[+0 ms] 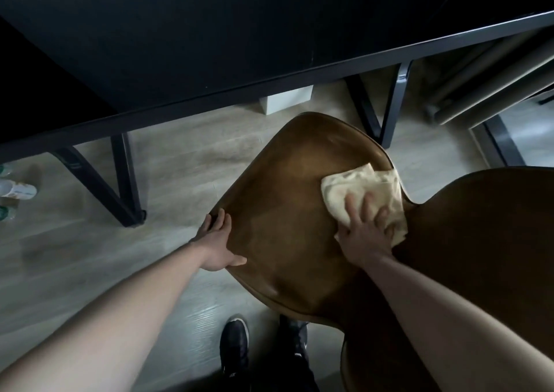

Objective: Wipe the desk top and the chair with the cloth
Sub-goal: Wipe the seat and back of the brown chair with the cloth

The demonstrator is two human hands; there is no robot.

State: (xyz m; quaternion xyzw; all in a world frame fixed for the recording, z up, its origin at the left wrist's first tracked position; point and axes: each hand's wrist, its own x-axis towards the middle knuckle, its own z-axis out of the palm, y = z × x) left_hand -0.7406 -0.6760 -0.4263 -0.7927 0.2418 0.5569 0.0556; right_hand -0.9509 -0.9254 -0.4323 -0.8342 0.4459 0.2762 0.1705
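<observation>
Chair-wiping step in hand: right hand [364, 226] presses the cloth [362, 191] flat, fingers spread, on the chair [284, 211] seat beside the tabletop [150, 47]. Left hand [220, 241] grips the seat edge. Next move: sweep across the unwiped seat.

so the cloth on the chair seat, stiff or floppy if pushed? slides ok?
Likely floppy: the cloth lies creased and bunched under the right hand, one edge draping off the chair seat rim. It probably slides easily, since the seat looks smooth and glossy. It may fold rather than travel flat. The left hand holding the seat edge suggests the chair could shift.
</observation>
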